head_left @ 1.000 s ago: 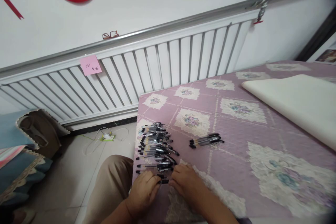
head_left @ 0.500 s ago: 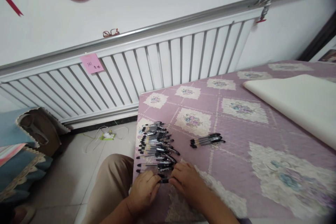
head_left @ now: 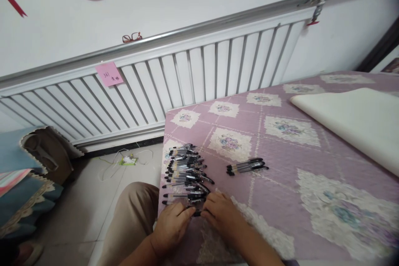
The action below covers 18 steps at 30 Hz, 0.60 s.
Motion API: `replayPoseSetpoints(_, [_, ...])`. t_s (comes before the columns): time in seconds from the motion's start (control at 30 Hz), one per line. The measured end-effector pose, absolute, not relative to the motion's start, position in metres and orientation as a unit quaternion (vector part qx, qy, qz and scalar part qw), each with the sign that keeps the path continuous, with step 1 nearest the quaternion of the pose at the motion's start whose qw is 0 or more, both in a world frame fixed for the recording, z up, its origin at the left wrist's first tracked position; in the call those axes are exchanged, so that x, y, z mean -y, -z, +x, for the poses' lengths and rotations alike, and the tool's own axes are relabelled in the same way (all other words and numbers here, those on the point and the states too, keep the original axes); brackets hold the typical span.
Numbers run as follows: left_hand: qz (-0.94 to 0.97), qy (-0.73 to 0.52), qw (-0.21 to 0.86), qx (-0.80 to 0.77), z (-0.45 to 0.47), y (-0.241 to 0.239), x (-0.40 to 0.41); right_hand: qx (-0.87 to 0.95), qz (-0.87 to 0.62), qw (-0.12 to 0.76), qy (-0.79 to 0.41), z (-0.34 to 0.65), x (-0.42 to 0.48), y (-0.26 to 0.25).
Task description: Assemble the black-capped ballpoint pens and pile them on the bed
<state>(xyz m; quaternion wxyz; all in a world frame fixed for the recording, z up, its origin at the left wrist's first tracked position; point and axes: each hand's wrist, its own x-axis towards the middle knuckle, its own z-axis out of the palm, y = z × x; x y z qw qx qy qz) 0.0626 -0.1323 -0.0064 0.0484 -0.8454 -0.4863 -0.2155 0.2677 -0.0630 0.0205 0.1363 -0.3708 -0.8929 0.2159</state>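
A heap of several black-capped clear pens (head_left: 185, 172) lies near the left edge of a purple flowered bed cover (head_left: 280, 149). At the heap's near end my left hand (head_left: 172, 225) and my right hand (head_left: 220, 213) meet, fingers curled, both pinching one pen (head_left: 197, 213) that shows as a dark stub between the fingertips. A small bundle of a few pens (head_left: 246, 166) lies apart to the right of the heap.
A folded white sheet (head_left: 352, 120) lies on the bed at the right. Behind the bed runs a white slatted radiator (head_left: 187, 79) with a pink note (head_left: 108, 75) and glasses (head_left: 131, 37) on its top. A tan-trousered knee (head_left: 134, 216) is below left, by tiled floor.
My two hands have closed in toward each other on the pen, so less of it shows between the fingertips. The pens on the bed have not moved.
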Motion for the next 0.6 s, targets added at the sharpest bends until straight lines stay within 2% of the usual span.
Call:
replayPoseSetpoints(0.23, [-0.844,0.214,0.036,0.491,0.0632,0.0026,0.1326,0.878,-0.371,0.175,-0.245,0.2699,0.0649,-0.0266])
replayPoseSetpoints(0.43, [-0.846,0.213,0.041,0.488,0.0629,0.0029,0.1322,0.895,-0.380,0.125,-0.200,0.2684,0.0613,-0.0221])
replayPoseSetpoints(0.6, [-0.845,0.209,0.031,0.492,0.0629,0.0026,0.1321,0.884,-0.370,0.164,-0.233,0.2706,0.0628,-0.0230])
